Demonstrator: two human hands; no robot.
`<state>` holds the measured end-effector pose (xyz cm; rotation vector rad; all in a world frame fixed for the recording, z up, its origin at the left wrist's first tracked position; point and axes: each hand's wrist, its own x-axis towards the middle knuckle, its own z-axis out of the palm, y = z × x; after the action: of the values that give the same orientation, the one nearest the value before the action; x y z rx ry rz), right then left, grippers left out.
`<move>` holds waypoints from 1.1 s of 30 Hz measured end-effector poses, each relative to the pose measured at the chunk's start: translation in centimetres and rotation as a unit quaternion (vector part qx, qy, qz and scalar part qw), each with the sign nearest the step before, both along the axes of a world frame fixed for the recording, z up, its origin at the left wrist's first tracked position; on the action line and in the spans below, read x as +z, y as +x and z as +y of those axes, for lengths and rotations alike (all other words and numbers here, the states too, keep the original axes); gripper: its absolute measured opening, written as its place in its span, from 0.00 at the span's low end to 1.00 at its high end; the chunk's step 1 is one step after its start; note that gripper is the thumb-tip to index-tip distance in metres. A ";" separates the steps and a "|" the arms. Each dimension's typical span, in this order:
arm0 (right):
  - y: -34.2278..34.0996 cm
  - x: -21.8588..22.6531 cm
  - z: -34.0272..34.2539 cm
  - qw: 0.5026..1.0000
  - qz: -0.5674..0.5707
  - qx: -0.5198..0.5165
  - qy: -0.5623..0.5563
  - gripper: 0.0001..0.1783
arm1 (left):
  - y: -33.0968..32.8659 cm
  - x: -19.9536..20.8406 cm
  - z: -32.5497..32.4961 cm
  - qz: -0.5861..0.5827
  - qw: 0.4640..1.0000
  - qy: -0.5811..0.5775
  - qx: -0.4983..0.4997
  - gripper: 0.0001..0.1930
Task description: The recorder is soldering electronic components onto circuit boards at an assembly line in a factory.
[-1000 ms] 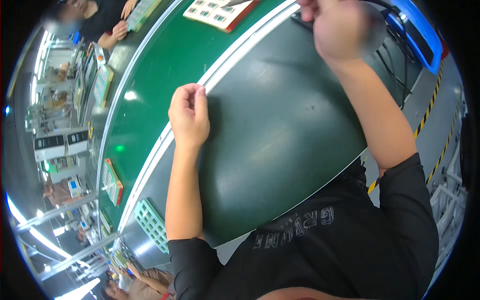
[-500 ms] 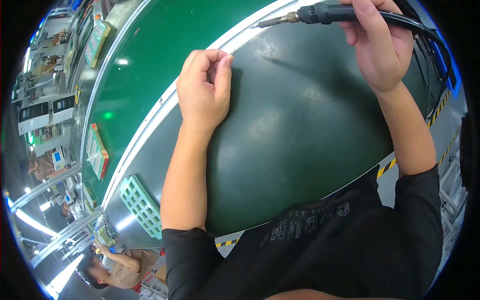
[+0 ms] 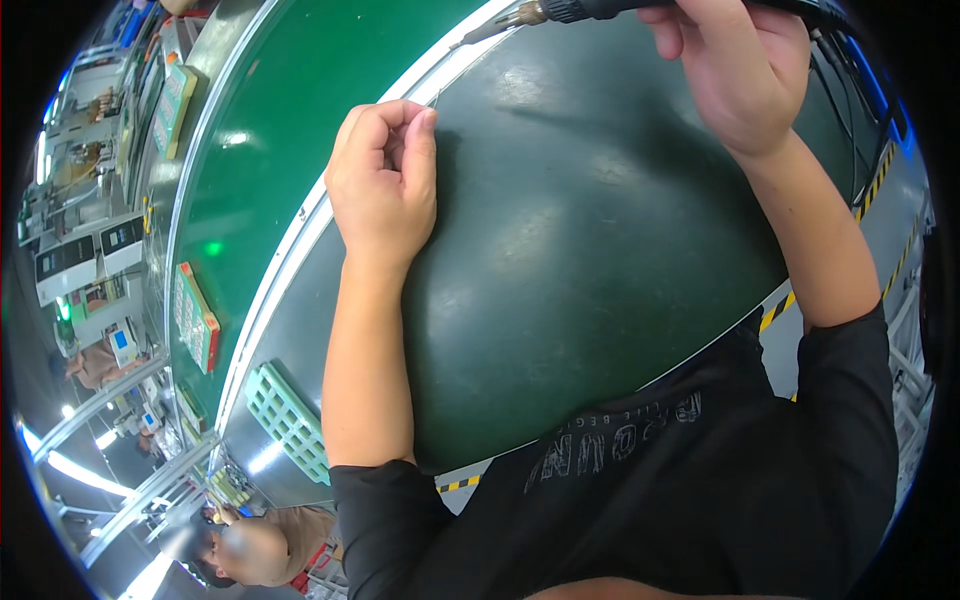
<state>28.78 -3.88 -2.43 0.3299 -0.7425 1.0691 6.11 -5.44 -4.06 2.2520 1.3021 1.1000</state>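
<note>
My right hand (image 3: 745, 90) is wrapped round the black handle of a soldering iron (image 3: 575, 9) at the top edge of the view. The iron's metal tip points left, over the white rail beside the belt. Below and to the left of that tip, my left hand (image 3: 383, 185) is closed in a pinch above the dark green table. A thin strand, seemingly solder wire (image 3: 437, 98), pokes up from between thumb and forefinger. Its far end is too fine to follow. Tip and fingers are apart.
A green conveyor belt (image 3: 300, 90) curves past beyond the white rail (image 3: 290, 245). On it lies a tray with a red edge (image 3: 197, 320). A pale green grid tray (image 3: 285, 415) rests on the table at left. A co-worker (image 3: 265, 545) sits at lower left. Black cables (image 3: 850, 130) hang at right.
Both hands and the soldering iron appear farther left, the iron also higher, as the whole view shifts. The left pinch and the right grip stay the same. The co-worker's head has turned.
</note>
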 end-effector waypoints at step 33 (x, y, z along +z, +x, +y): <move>1.1 -0.5 1.1 1.000 -0.005 -0.006 0.010 0.06 | 0.3 0.0 0.3 0.002 1.000 0.001 0.006 0.03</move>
<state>29.87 -2.75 -2.89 0.3366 -0.7630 1.0535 6.36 -5.09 -4.04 2.2519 1.3179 1.1008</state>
